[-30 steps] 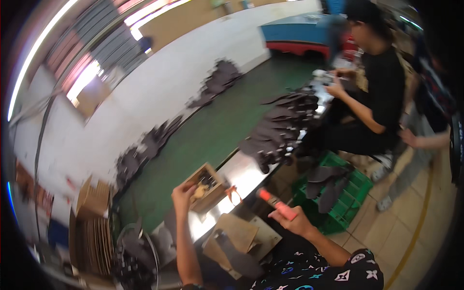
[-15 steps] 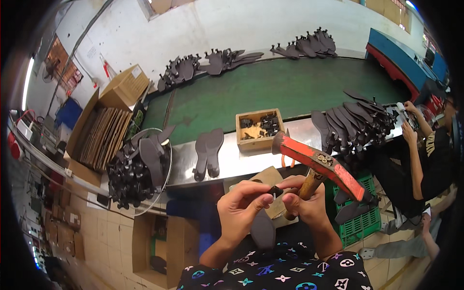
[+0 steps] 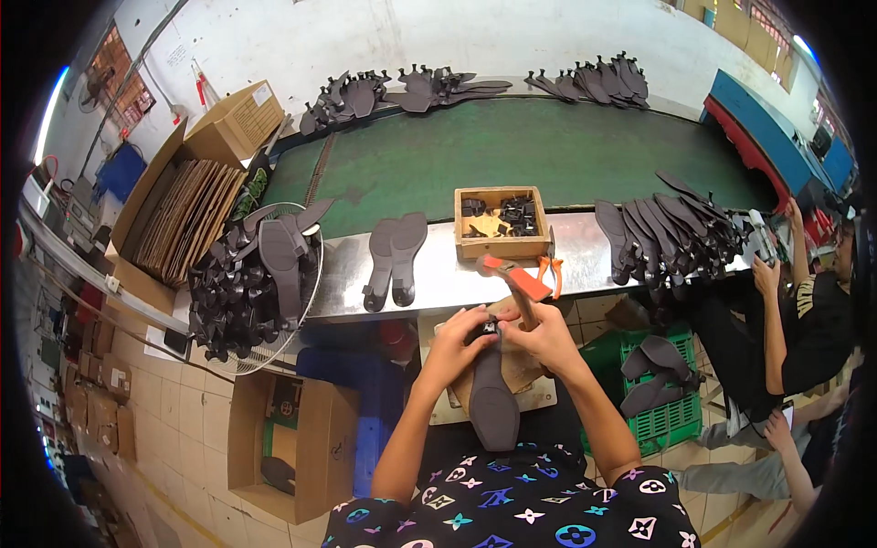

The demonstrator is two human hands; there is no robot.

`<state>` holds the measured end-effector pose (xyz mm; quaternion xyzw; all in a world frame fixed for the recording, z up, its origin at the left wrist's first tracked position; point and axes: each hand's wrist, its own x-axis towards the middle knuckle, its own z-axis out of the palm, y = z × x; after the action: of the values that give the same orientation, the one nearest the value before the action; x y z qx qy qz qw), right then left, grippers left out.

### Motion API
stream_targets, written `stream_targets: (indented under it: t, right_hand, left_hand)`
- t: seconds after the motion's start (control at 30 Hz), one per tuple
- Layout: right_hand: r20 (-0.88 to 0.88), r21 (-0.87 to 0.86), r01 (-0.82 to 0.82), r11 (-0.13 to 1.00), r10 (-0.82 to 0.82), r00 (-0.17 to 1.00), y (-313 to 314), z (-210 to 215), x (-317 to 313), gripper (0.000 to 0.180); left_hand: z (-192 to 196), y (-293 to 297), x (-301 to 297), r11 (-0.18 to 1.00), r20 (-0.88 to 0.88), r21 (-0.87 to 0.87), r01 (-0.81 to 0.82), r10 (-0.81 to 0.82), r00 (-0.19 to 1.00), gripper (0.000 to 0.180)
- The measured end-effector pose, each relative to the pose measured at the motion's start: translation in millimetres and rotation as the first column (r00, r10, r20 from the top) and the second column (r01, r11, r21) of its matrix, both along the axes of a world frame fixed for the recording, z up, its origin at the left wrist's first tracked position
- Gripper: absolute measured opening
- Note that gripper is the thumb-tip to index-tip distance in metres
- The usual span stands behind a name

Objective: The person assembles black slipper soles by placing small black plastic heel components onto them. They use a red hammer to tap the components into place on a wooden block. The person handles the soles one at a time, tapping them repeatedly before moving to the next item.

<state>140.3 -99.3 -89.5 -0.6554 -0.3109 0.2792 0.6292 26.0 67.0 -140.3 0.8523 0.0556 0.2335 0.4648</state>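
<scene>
A dark shoe sole (image 3: 494, 411) with a heel lies in front of me on a board (image 3: 446, 402), its heel end between my hands. My left hand (image 3: 457, 345) is closed at that heel end, its fingertips pinching a small black heel tip (image 3: 491, 327). My right hand (image 3: 546, 341) has a hammer (image 3: 513, 277) with a red-orange head gripped upright by its wooden handle. The thumb and finger of that hand also touch the heel end. Where the heel tip meets the heel is mostly hidden by the fingers.
A wooden box (image 3: 501, 247) of black heel tips stands ahead on the metal ledge, orange-handled pliers (image 3: 551, 274) beside it. Soles lie along the green belt (image 3: 411, 164), in a round basket (image 3: 311, 310) at left and a green crate (image 3: 671, 425) at right. A co-worker (image 3: 813, 310) sits far right.
Both hands have moved forward and lower with the heel tip, now at the sole's heel end. The hammer has tilted and moved away from me. The sole shows more fully.
</scene>
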Motion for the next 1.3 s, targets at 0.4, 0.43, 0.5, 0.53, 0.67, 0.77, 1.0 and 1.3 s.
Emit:
stream_targets:
  t: [0.4, 0.43, 0.5, 0.53, 0.67, 0.77, 1.0, 1.3]
  right_hand:
    - [0.548, -0.055, -0.156, 0.986, 0.161, 0.821, 9, 2, -3, 0.021]
    - [0.553, -0.07, -0.158, 0.985, 0.17, 0.815, 8, 5, -4, 0.02]
    - [0.579, -0.071, -0.139, 0.988, 0.154, 0.801, 7, 10, -8, 0.02]
    - [0.598, -0.057, -0.12, 0.991, 0.13, 0.791, 7, 13, -11, 0.021]
    - [0.59, -0.086, 0.022, 0.996, 0.033, 0.807, -9, 13, -21, 0.022]
    - [0.287, -0.255, 0.119, 0.96, -0.042, 0.957, -29, 45, -44, 0.022]
    - [0.457, -0.268, 0.087, 0.96, 0.047, 0.888, -48, 40, -64, 0.022]
    - [0.647, 0.002, 0.18, 0.984, -0.138, 0.749, -78, 60, -93, 0.032]
  left_hand:
    - [3, -9, -16, 0.988, 0.006, -0.063, -0.138, 0.139, 0.99, 0.025]
    - [2, -9, -17, 0.988, 0.007, -0.069, -0.138, 0.139, 0.99, 0.025]
    - [6, -10, -17, 0.988, 0.01, -0.079, -0.134, 0.135, 0.991, 0.025]
    - [10, -9, -18, 0.983, -0.039, -0.136, -0.122, 0.118, 0.992, 0.025]
    - [12, -4, -14, 0.976, 0.013, -0.207, -0.064, 0.068, 0.998, 0.028]
    - [-1, 2, -15, 0.964, 0.019, -0.265, -0.023, 0.029, 0.999, 0.029]
    - [3, 3, -11, 0.925, -0.024, -0.381, -0.005, -0.004, 1.0, 0.027]
    - [10, 4, -17, 0.998, -0.197, -0.057, -0.007, -0.004, 0.98, 0.09]
